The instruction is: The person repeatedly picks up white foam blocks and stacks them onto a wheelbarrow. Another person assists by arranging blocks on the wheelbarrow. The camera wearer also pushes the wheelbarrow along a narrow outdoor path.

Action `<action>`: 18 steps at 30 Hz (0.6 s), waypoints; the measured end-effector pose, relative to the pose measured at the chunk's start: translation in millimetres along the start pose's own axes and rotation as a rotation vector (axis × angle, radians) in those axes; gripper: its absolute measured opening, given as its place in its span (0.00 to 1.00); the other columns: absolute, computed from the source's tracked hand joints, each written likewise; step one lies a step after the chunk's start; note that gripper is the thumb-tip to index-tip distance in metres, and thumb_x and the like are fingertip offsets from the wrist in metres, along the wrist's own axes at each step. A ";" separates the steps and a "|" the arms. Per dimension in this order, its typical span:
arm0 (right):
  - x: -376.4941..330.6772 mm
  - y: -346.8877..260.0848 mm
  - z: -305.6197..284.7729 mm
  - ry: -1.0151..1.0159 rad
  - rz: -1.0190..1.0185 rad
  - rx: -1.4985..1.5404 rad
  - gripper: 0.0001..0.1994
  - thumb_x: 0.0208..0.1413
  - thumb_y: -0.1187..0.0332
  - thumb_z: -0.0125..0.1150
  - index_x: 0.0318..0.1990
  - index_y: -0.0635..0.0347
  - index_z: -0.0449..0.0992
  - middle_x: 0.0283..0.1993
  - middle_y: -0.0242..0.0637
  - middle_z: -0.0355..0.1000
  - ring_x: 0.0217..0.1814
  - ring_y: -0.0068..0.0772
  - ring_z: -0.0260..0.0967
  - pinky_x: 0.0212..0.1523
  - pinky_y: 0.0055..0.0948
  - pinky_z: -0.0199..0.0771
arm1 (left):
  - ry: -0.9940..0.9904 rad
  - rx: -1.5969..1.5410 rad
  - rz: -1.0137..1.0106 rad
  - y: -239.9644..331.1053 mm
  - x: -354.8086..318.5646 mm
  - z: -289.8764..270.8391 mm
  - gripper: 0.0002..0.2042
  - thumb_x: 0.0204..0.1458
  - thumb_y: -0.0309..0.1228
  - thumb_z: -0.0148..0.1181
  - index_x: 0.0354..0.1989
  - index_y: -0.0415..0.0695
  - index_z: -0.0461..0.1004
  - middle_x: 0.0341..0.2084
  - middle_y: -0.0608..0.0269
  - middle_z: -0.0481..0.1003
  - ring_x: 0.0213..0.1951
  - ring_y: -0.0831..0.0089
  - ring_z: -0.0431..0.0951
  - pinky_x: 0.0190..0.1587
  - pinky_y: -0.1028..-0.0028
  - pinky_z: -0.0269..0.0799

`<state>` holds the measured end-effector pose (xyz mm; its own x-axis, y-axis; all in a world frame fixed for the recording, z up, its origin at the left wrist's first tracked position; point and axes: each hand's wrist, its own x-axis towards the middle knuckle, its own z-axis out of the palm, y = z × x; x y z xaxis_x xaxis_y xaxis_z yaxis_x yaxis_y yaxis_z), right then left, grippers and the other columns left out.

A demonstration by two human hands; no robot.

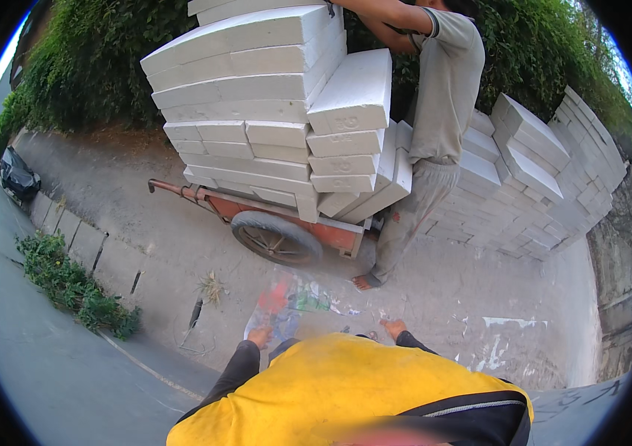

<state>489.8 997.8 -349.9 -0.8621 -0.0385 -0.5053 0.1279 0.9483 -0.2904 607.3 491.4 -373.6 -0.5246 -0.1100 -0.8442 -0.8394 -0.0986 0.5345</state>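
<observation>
My left hand [260,337] is low in front of me, beside a crumpled, see-through plastic sheet [283,306] with red, green and blue patches. Whether its fingers grip the sheet is too small to tell. Held out to the right, my right hand [394,328] has fingers apart and nothing visible in it. Ahead stands a red two-wheeled handcart [338,236] with a black tyre [276,238], stacked high with white blocks [271,88]. Behind its right end a co-worker [446,97] in a grey shirt reaches both arms toward the top of the stack.
More white blocks [527,178] are piled to the right, near a rough concrete wall [620,253]. Green bushes [108,67] line the back. At left are a leafy weed [70,282], slotted kerb slabs [89,241] and a black bag [18,177]. The cart's handle [163,186] juts out leftward.
</observation>
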 end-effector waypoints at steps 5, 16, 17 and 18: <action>10.0 7.6 -4.8 -0.070 0.287 0.328 0.43 0.51 0.37 0.65 0.56 0.78 0.75 0.58 0.66 0.74 0.61 0.61 0.74 0.58 0.44 0.75 | -0.009 -0.025 -0.020 -5.1 12.7 -1.0 0.26 0.57 0.48 0.62 0.61 0.48 0.74 0.50 0.57 0.79 0.52 0.62 0.78 0.53 0.52 0.74; -6.6 8.2 0.3 0.034 0.241 0.452 0.43 0.50 0.41 0.70 0.57 0.80 0.74 0.58 0.67 0.73 0.65 0.59 0.71 0.64 0.44 0.70 | 0.009 0.004 0.017 -0.7 -7.9 5.0 0.26 0.58 0.48 0.62 0.61 0.48 0.74 0.49 0.58 0.80 0.51 0.63 0.79 0.52 0.52 0.74; -5.5 10.8 4.5 0.001 0.265 0.416 0.43 0.50 0.42 0.70 0.57 0.80 0.73 0.59 0.67 0.73 0.66 0.59 0.70 0.65 0.44 0.68 | 0.021 0.010 -0.012 -1.7 -8.9 5.2 0.25 0.58 0.48 0.61 0.61 0.47 0.74 0.48 0.58 0.80 0.50 0.63 0.79 0.51 0.53 0.75; -0.7 12.5 8.8 0.018 0.264 0.384 0.43 0.50 0.42 0.70 0.58 0.80 0.72 0.60 0.67 0.72 0.67 0.58 0.69 0.66 0.44 0.67 | 0.025 0.007 0.017 -2.2 -9.3 5.3 0.25 0.58 0.48 0.61 0.60 0.47 0.74 0.47 0.59 0.80 0.49 0.64 0.79 0.49 0.54 0.75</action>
<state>496.4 1007.0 -360.3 -0.7835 0.1972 -0.5893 0.5133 0.7398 -0.4350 613.2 497.8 -367.1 -0.5351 -0.1367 -0.8336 -0.8314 -0.0895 0.5484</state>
